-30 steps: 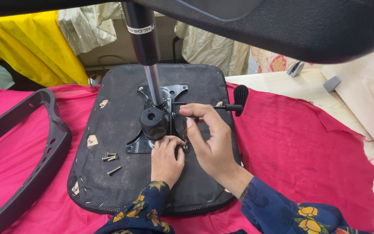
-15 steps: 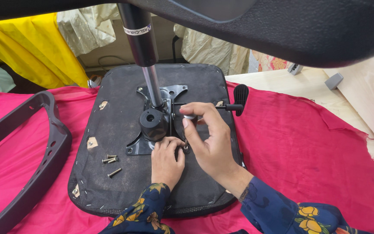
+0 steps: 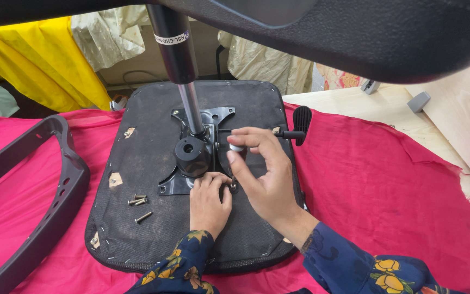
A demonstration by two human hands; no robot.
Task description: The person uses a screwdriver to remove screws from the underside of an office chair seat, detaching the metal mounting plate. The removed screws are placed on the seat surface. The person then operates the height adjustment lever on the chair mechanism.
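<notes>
- The black metal plate (image 3: 191, 163) sits in the middle of the upside-down seat bottom (image 3: 148, 218), and the shiny gas post (image 3: 183, 81) stands up out of it, leaning toward 12 o'clock.
- The left hand (image 3: 209, 204) rests flat on the seat at the plate's 5 o'clock corner, with its fingers bent and pressed together on the plate edge.
- The right hand (image 3: 265, 179) is just at 3 o'clock of the left one. Its thumb and fingers pinch a small silver tool (image 3: 236, 147) that points down at the corner hole.
- I cannot tell if a screw sits under the tip, because the fingers hide it.
- To do this well, I think the tool should stay straight up and down, so it does not slip.
- The left hand should keep the plate from sliding while the right hand turns slowly.
- Three loose screws (image 3: 138, 207) lie on the seat at 9 o'clock of the left hand, near enough to grab.
- A black lever (image 3: 301, 122) sticks out at 3 o'clock of the plate, so mind the knuckles.
- The seat lies on a pink cloth (image 3: 387, 179), and a dark curved frame (image 3: 55, 185) lies well apart at 9 o'clock.
</notes>
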